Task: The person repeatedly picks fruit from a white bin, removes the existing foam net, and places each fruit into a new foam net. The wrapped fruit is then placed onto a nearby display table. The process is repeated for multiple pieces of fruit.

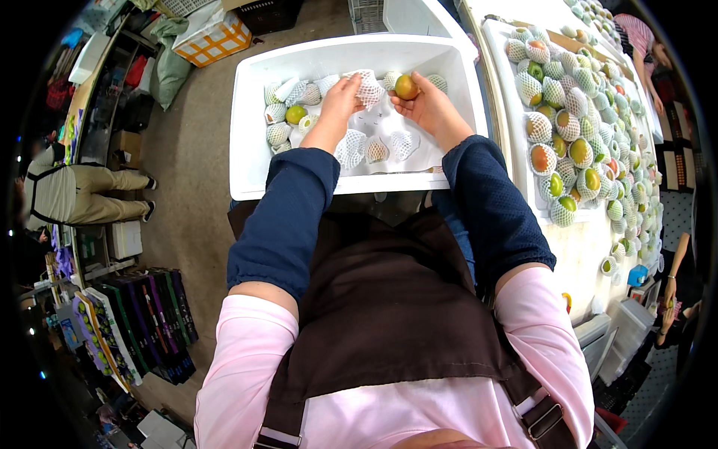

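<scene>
In front of me is a white foam box (348,185) holding several round fruits in foam net sleeves. My left hand (343,104) grips an empty-looking white foam net sleeve (368,88) over the middle of the box. Between the thumb and fingers of my right hand (429,106) is a bare green-orange fruit (406,87). Another bare green fruit (295,115) lies among the sleeved ones on the left side. Loose foam nets (351,149) and a sleeved fruit (376,150) rest on the white liner near the box's close edge.
To the right, a table (566,247) bears a big heap of sleeved fruits (578,118). A white-and-orange carton (212,36) and a green sack (170,64) stand at the upper left. One person (84,193) stands at a left-hand counter; others are at the far right.
</scene>
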The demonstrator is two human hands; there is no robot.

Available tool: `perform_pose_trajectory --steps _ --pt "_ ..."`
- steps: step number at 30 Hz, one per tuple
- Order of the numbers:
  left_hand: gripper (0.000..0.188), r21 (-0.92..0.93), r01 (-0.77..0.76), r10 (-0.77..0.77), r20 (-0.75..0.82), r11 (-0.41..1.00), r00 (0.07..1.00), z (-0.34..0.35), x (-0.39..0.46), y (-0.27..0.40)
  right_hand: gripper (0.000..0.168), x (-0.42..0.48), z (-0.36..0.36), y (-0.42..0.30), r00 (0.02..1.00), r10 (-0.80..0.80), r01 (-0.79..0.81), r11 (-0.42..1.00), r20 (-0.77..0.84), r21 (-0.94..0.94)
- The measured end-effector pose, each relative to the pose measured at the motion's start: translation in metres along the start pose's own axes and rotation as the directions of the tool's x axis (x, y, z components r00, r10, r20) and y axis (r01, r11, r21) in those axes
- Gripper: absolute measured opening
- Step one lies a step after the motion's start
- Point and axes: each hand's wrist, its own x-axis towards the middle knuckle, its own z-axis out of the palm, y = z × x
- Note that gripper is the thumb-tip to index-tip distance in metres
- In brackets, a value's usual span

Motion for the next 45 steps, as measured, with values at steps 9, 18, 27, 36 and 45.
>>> perform_pose_trajectory --steps 9,18,27,36,45 --pt "0.051 0.354 -0.347 0.263 0.264 0.869 0.928 0.013 -0.005 -0.012 0.045 -0.018 0.019 0.006 0.991 -0.086 0.111 0.959 0.107 -0.260" --pt "0.054 -0.218 0.131 -0.032 0.406 0.967 0.913 0.010 -0.019 0.009 0.042 -0.009 0.011 0.008 1.000 0.010 -0.013 0.966 -0.014 -0.259" --pt "0.059 -0.140 0.127 -0.069 0.359 0.982 0.931 0.013 -0.024 0.016 0.025 -0.004 0.005 0.007 0.986 -0.161 0.169 0.947 0.048 -0.274" --pt "0.055 0.232 0.018 -0.023 0.016 0.972 1.000 0.003 -0.001 -0.007 0.020 -0.003 -0.001 0.001 0.970 -0.245 0.237 0.947 -0.008 -0.219" --pt "0.065 0.026 0.146 -0.149 0.198 0.989 0.969 0.006 0.001 -0.005 0.051 -0.009 0.009 0.010 0.928 -0.370 0.261 0.544 0.051 -0.797"
